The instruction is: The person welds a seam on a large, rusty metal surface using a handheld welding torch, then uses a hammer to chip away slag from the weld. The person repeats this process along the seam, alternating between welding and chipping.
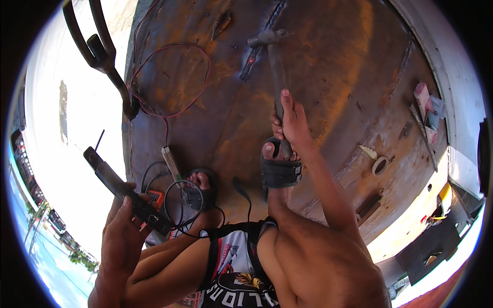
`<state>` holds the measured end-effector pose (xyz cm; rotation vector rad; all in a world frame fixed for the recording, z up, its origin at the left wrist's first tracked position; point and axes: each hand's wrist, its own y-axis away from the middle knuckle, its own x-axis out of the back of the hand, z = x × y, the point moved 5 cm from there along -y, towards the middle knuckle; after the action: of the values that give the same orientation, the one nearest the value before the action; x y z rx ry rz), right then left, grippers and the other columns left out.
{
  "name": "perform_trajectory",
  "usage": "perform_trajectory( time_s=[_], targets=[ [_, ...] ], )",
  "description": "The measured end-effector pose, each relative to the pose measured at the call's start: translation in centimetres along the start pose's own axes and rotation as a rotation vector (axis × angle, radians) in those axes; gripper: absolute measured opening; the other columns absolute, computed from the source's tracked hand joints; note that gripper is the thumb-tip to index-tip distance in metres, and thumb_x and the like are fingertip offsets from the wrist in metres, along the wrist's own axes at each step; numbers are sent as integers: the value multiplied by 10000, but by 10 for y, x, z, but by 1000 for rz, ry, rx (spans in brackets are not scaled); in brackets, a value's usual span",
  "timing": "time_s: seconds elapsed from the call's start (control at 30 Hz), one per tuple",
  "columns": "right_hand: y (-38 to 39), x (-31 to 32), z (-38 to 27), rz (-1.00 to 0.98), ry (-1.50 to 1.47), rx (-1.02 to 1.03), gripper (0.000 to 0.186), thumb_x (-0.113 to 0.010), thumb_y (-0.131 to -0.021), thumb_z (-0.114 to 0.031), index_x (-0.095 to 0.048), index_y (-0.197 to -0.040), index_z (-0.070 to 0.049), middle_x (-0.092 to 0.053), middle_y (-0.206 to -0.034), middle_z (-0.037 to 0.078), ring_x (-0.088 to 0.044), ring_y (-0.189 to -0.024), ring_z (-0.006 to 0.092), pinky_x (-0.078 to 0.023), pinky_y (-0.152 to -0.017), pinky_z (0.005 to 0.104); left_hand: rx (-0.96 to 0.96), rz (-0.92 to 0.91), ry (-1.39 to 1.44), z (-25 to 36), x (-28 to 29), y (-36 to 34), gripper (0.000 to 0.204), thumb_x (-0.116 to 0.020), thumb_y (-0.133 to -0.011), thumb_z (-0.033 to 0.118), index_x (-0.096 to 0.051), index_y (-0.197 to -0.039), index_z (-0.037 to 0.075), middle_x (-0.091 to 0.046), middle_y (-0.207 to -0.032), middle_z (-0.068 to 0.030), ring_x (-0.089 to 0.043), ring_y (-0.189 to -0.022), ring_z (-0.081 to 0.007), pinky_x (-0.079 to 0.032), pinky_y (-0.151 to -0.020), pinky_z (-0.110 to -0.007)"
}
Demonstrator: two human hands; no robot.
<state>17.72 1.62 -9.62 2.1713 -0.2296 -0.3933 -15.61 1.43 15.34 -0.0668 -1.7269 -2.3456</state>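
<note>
My left hand [121,232] is wrapped round a black welding electrode holder [115,180], raised at the lower left. A short thin electrode [100,138] sticks up from its far end. My right hand [292,122] grips the handle of a hammer [276,66] above my right foot. The hammer's head lies over a dark weld bead [248,69] on the rusty steel plate [318,61]; I cannot tell if they touch. A small spot on the bead glows red.
A red-and-black wire [209,72] loops at the left, near a forked dark metal bar [104,60]. A pale power strip [171,160] lies by my left sandal [201,197]. At the right are a tape ring [380,166], a thin bar [423,136] and a red-and-white box [423,98].
</note>
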Motion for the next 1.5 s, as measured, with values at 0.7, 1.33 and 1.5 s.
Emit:
perform_trajectory(
  time_s=[0.7,1.33,1.5],
  targets=[
    [7,-20,17,-78,-25,-27,552,-355,-1073,-590,-425,-893,-73,-431,-600,21,-410,-410,83,-334,-371,267,-21,-1,30,3,-3,6,435,-479,-1092,265,-437,-1494,103,-649,-1217,-100,-613,-1137,-207,-469,-985,-449],
    [14,-11,28,48,-92,162,537,-370,-1074,-580,-415,-917,-68,-447,-622,29,-416,-417,78,-326,-376,256,-3,16,66,-1,2,-9,429,-443,-1101,236,-418,-1501,83,-652,-1219,-130,-622,-1142,-220,-494,-969,-449],
    [28,-37,20,-19,-131,199,549,-379,-1069,-590,-414,-936,-58,-448,-625,28,-417,-419,82,-326,-377,260,-15,21,50,5,1,-2,436,-458,-1097,253,-423,-1495,78,-654,-1223,-126,-621,-1148,-221,-491,-973,-449]
  ],
)
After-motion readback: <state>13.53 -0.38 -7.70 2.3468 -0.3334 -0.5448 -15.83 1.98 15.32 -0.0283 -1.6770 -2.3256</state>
